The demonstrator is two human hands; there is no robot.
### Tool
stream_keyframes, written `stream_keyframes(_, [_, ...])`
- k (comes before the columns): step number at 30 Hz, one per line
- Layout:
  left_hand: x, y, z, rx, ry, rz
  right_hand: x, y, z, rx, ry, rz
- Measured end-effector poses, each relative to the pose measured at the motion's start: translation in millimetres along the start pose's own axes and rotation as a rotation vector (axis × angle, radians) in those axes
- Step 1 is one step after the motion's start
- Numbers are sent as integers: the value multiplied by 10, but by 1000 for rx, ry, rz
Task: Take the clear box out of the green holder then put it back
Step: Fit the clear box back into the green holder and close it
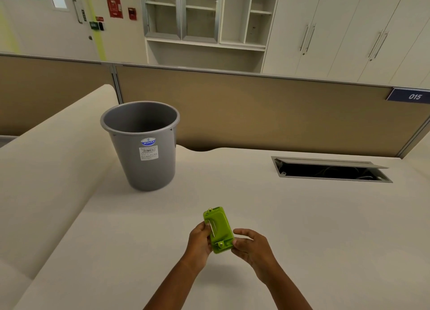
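A small lime-green holder (220,228) with a metal bar and small metal studs is held above the white desk, near the front middle. My left hand (199,241) grips its left side, thumb by the metal bar. My right hand (250,245) pinches its lower right corner with thumb and fingertips, the other fingers spread. The clear box cannot be made out apart from the holder; it may be inside it.
A grey plastic bin (144,147) with a label stands on the desk (302,228) at the back left. An open cable hatch (330,170) is sunk into the desk at the back right. A brown partition (256,109) closes the far edge.
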State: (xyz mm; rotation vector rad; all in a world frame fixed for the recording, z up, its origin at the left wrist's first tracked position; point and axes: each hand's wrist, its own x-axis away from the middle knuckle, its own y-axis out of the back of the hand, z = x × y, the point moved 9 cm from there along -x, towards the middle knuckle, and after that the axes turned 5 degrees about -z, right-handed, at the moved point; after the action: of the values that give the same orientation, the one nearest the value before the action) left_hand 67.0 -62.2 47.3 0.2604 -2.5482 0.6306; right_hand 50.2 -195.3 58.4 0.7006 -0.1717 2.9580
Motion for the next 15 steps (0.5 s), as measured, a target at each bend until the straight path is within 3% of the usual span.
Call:
stream_keyframes(9, [-39, 79, 59, -77, -6, -75, -59, -9, 5, 301, 142, -115])
stream_keyframes(15, [-67, 82, 175, -132, 7, -70, -43, -119, 83, 356, 228, -98])
